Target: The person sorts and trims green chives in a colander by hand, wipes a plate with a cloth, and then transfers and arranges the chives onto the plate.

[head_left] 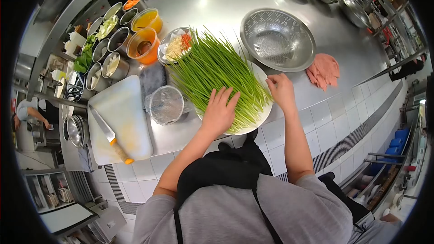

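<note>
Green chives (212, 70) heaped on white plate (263, 118), centre of frame.
Left hand (220, 110) lies spread on them, not grasping; probably light, bendy, easily bruised, best gathered in bunches near pale ends (246, 121), lower centre; right hand (281, 91), right of centre, fingers curled, can't tell if gripping.

The one view looks forward and steeply down from the wearer's head, with the torso (235, 208) and hands (220, 114) close below, the desk (212, 0) stretching far ahead, all bowed within a round, wide-angle frame.
</note>
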### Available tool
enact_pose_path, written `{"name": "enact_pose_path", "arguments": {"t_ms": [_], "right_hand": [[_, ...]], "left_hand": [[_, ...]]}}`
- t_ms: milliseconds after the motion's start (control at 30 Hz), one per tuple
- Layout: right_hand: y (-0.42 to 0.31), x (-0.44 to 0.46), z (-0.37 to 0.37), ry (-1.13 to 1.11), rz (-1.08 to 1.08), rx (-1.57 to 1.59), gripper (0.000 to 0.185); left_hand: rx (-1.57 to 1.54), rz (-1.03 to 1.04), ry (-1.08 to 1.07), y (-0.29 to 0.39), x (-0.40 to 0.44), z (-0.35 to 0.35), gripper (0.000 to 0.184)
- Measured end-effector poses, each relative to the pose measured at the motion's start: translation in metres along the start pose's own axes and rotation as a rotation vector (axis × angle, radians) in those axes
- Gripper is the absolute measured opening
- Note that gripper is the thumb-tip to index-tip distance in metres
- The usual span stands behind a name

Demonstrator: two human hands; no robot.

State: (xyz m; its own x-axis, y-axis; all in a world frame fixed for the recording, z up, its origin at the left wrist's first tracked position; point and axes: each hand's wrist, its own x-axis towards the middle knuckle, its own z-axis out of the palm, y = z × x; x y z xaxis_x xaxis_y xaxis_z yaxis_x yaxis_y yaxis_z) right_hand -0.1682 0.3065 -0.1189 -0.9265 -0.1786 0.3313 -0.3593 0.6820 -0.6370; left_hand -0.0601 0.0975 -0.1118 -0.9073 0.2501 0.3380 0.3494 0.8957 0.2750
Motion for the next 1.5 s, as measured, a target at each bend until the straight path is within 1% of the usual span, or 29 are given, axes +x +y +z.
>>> {"name": "enact_pose_path", "arguments": {"t_ms": [67,200,300,367,400,433,467,533,567,600,667,733,767,833,867,933,967,1000,1067,1100,1133,1167,1233,1267,1333,1367,1400,1467,1500], "right_hand": [[0.005,-0.002,-0.006,-0.048,0.044,-0.059,0.013],[0.011,-0.004,-0.005,-0.023,0.062,-0.1,0.011],[0.007,-0.006,-0.007,-0.041,0.147,-0.099,0.011],[0.003,-0.009,-0.009,-0.051,0.109,-0.04,0.011],[0.0,-0.012,-0.009,-0.055,0.117,-0.044,0.011],[-0.005,-0.015,-0.008,-0.077,0.074,0.009,0.01],[-0.008,-0.018,-0.005,-0.097,0.03,0.062,0.01],[-0.014,-0.027,0.001,-0.128,0.014,0.086,0.009],[-0.019,-0.031,0.003,-0.138,-0.092,0.091,0.01],[-0.023,-0.034,0.005,-0.145,-0.201,0.097,0.011],[-0.025,-0.04,0.009,-0.181,-0.217,0.068,0.013],[-0.028,-0.041,0.009,-0.148,-0.306,-0.044,0.015],[-0.029,-0.042,0.01,-0.15,-0.312,-0.045,0.015],[-0.031,-0.039,0.01,-0.129,-0.265,-0.009,0.015],[-0.028,-0.036,0.012,-0.127,-0.277,-0.01,0.015],[-0.017,-0.031,0.021,0.041,-0.117,0.037,0.015],[-0.017,-0.025,0.023,0.043,-0.121,0.036,0.015],[-0.018,-0.017,0.028,0.023,-0.152,0.066,0.014],[-0.023,-0.01,0.037,-0.014,-0.179,0.101,0.012],[-0.029,-0.007,0.04,-0.063,-0.214,0.037,0.01],[-0.033,-0.003,0.042,-0.107,-0.256,-0.029,0.008],[-0.033,-0.001,0.045,-0.105,-0.268,-0.028,0.008],[-0.023,-0.002,0.046,-0.259,-0.197,-0.129,0.005],[-0.021,-0.003,0.044,-0.246,-0.188,-0.14,0.005],[-0.02,0.001,0.046,-0.227,-0.155,-0.087,0.006],[-0.02,0.001,0.048,-0.171,-0.177,-0.059,0.004],[-0.02,0.006,0.048,-0.164,-0.196,-0.059,0.004],[-0.022,0.004,0.046,-0.229,-0.095,-0.036,0.004],[-0.024,0.006,0.045,-0.226,-0.106,-0.035,0.004]], "left_hand": [[-0.021,0.029,0.007,-0.002,0.008,0.003,0.046],[-0.024,0.127,-0.055,-0.002,0.03,0.013,0.041],[0.002,0.155,-0.045,-0.007,0.042,0.014,0.037],[-0.001,0.147,-0.031,-0.012,0.043,0.01,0.035],[-0.053,0.096,-0.026,-0.016,0.043,0.002,0.033],[-0.105,0.044,-0.021,-0.018,0.041,-0.004,0.03],[-0.111,0.044,-0.028,-0.022,0.036,-0.007,0.03],[-0.116,-0.029,0.064,-0.027,0.025,-0.012,0.022],[-0.138,-0.032,0.105,-0.028,0.02,-0.011,0.021],[-0.137,-0.034,0.102,-0.028,0.017,-0.01,0.021],[-0.144,-0.03,0.08,-0.024,0.011,-0.012,0.022],[-0.163,-0.05,0.062,-0.021,0.008,-0.014,0.023],[-0.185,-0.069,0.043,-0.019,0.007,-0.014,0.025],[-0.186,-0.064,0.052,-0.016,0.005,-0.012,0.026],[-0.184,-0.054,0.055,-0.016,0.007,-0.012,0.027],[-0.16,-0.033,0.067,-0.016,0.011,-0.008,0.029],[-0.142,-0.013,0.063,-0.014,0.012,-0.005,0.032],[-0.142,-0.013,0.065,-0.013,0.018,-0.001,0.032],[-0.05,0.162,0.025,-0.013,0.028,0.01,0.036],[-0.05,0.147,0.022,-0.014,0.024,0.017,0.036],[0.021,0.147,-0.052,-0.016,0.024,0.025,0.036],[0.097,0.154,-0.12,-0.018,0.027,0.026,0.037],[0.093,0.122,-0.146,-0.02,0.023,0.025,0.037],[0.083,0.086,-0.181,-0.02,0.019,0.026,0.036],[0.091,0.101,-0.132,-0.019,0.014,0.028,0.037],[0.098,0.091,-0.147,-0.017,0.009,0.027,0.038],[0.114,0.082,-0.148,-0.019,0.01,0.025,0.039],[0.096,0.072,-0.131,-0.019,0.006,0.024,0.039],[0.068,0.068,-0.128,-0.019,0.005,0.024,0.04]]}}
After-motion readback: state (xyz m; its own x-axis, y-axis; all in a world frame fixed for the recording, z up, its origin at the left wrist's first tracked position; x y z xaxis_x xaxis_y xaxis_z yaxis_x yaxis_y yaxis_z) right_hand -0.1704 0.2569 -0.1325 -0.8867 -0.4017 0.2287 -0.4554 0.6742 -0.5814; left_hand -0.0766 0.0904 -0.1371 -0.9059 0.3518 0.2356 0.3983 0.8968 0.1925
